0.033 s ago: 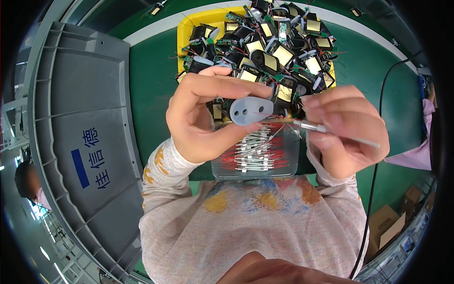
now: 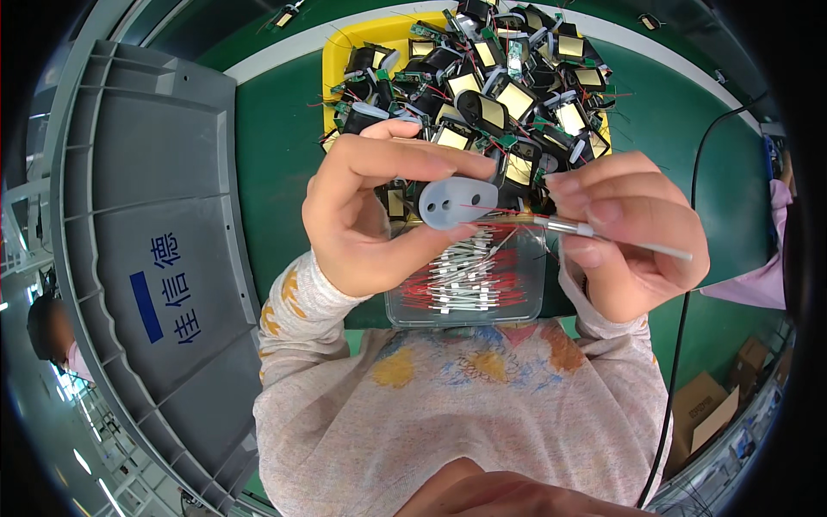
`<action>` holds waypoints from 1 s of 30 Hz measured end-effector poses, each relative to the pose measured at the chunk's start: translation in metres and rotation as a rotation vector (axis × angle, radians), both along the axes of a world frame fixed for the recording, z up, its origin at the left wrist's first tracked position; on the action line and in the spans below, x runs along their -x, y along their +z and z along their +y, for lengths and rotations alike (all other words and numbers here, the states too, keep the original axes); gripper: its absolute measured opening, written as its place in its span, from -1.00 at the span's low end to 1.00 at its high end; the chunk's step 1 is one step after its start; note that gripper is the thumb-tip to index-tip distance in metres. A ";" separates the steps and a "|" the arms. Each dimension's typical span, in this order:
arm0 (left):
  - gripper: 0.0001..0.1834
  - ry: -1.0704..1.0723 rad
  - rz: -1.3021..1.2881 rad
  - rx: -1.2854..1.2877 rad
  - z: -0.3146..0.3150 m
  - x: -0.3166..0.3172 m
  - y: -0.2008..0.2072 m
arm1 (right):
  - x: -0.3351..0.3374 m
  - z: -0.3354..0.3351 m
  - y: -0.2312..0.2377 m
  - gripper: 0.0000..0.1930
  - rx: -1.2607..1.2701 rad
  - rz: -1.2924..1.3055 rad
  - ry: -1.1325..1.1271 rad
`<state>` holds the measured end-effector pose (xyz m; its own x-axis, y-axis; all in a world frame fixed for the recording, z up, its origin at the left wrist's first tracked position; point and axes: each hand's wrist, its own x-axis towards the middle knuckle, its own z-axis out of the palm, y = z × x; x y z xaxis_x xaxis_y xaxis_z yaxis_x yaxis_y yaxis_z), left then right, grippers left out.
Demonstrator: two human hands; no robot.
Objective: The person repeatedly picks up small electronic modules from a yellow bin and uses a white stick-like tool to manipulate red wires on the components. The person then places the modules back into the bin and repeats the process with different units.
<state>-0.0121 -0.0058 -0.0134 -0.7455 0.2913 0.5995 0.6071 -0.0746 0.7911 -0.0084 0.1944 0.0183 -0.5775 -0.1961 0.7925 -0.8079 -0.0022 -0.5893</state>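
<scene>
My left hand (image 2: 357,194) is closed round a small housing, thumb below and fingers above. The housing's pale grey oval end cap (image 2: 458,203) faces me and shows three dark holes. Between the thumb and fingertips of my right hand (image 2: 637,233) is a slim wired part (image 2: 564,226) with a silvery barrel and a pale sleeve. Its thin red wires reach left to the front of the cap; whether they enter a hole I cannot tell. Beneath both hands sits a clear plastic box (image 2: 465,320) holding many similar white parts with red wires (image 2: 461,280).
A yellow bin (image 2: 338,45) heaped with black housings, green circuit boards and loose wires stands beyond my hands. On the left a large grey crate (image 2: 164,164) rises beside the green tabletop (image 2: 276,138). A black cable (image 2: 694,189) runs down the right side, near cardboard boxes (image 2: 702,409).
My right fingers have shifted slightly round the wired part, and its red wires show more plainly before the cap. The left hand and housing stay in place.
</scene>
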 end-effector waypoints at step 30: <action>-0.57 0.107 0.166 0.111 0.000 -0.002 0.003 | -0.010 0.002 0.011 -0.71 -0.196 0.059 -0.101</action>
